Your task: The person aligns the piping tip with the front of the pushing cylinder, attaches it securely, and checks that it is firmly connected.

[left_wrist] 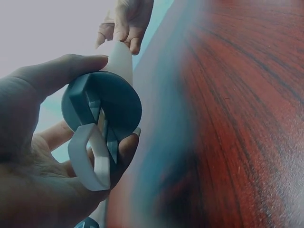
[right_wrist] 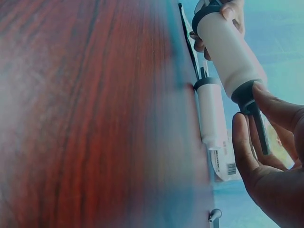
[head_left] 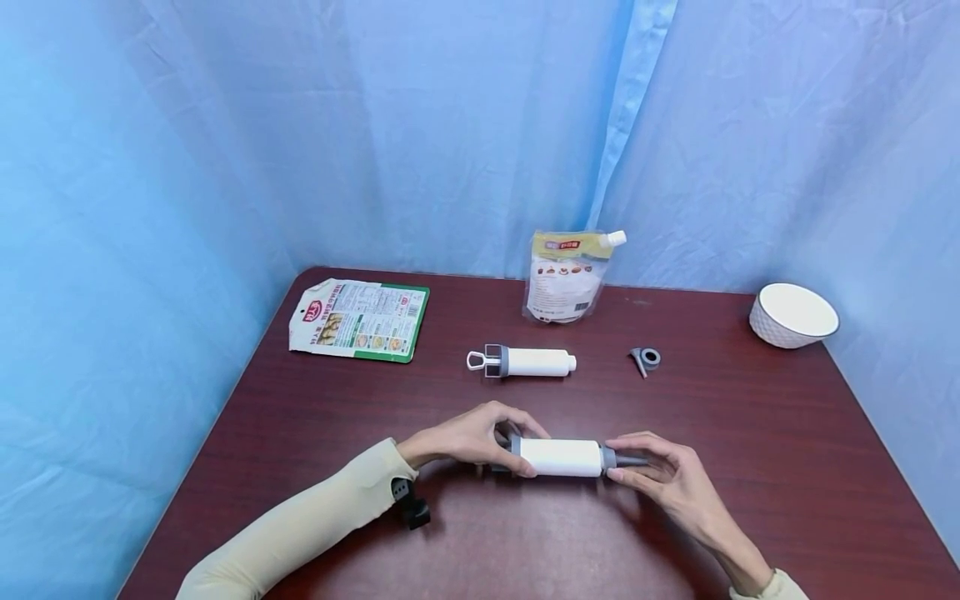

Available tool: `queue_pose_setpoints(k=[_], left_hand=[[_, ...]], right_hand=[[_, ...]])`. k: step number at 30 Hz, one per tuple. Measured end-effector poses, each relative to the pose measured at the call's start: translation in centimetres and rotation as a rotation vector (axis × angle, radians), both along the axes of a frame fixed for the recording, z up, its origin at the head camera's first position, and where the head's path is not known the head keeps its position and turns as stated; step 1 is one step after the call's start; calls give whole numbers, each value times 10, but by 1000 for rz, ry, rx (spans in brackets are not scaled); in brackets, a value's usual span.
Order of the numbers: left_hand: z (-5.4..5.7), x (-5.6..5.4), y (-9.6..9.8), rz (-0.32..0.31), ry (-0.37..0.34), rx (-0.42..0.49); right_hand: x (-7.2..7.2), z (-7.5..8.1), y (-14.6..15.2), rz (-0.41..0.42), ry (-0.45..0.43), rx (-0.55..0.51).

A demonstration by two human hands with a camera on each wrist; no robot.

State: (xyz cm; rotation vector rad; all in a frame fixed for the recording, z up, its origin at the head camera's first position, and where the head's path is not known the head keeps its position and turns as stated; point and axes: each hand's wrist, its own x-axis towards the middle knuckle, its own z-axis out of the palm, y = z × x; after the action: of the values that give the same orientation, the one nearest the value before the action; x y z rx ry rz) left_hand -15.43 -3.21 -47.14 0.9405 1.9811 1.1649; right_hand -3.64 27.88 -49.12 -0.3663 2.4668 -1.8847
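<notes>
A piping syringe (head_left: 560, 457) with a white barrel lies level between both hands, above the near part of the table. My left hand (head_left: 480, 435) grips its grey collar end, thumb and fingers on opposite sides. In the left wrist view, the white pull ring (left_wrist: 89, 159) of the plunger sits by the palm. At the other end my right hand (head_left: 671, 479) pinches the grey nozzle cap (right_wrist: 244, 92) between thumb and fingers. Its narrow grey spout (right_wrist: 261, 130) points in toward the right palm.
Behind the hands a second piping syringe (head_left: 536, 362) lies on the dark red table (head_left: 705, 392). To its right is a loose grey nozzle cap (head_left: 649, 359). Farther back stand a spouted pouch (head_left: 566, 279) and a white bowl (head_left: 776, 332). A flat printed packet (head_left: 360, 320) lies at the left.
</notes>
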Motion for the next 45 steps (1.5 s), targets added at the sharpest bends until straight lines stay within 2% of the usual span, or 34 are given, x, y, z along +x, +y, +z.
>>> queue_pose_setpoints(k=[5,13,21,25,35,40,45], left_hand=[[-2,1,0,-6,6,5],[-1,0,0,-24,98,15],[-1,1,1,16,134,29],[1,2,1,26,146,32],[-2,7,4,33,157,19],[-5,7,2,54,162,20],[-6,7,-1,82,153,25]], right_hand=[[0,0,-1,-17,-37,18],[0,-1,-2,-35,-63,44],[-5,1,-5,-97,-120,123],[-7,1,-7,-114,-145,101],[-8,-2,-10,-129,-68,84],[-8,-1,-11,-102,-56,89],[-6,1,-7,-20,-75,83]])
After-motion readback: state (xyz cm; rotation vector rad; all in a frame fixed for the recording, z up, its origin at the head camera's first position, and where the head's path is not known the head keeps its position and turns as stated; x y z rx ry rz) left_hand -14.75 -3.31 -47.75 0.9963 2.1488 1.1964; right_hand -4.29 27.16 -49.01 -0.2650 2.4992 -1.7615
